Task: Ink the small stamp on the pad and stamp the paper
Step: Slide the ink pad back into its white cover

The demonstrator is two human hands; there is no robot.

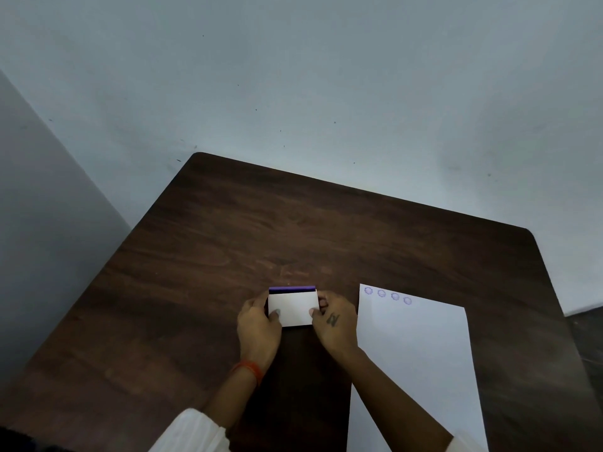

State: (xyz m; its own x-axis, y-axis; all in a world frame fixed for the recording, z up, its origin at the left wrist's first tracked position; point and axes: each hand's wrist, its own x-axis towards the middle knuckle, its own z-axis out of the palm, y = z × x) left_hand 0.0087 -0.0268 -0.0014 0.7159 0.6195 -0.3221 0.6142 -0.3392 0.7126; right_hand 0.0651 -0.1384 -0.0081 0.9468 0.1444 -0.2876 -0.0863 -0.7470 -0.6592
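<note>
The ink pad (292,306) is a small flat box with a white lid and a purple and black far edge, lying on the dark wooden table (228,243). My left hand (259,327) grips its left side, thumb on the lid. My right hand (332,321) holds its right side, thumb on the lid too. A white sheet of paper (421,363) lies to the right, with several round purple stamp marks (388,295) in a row along its top edge. No small stamp is in sight; it may be hidden.
A pale wall (293,76) rises right behind the table's far edge. The table's rounded corners show at the far left and far right. My right forearm crosses the lower left part of the paper.
</note>
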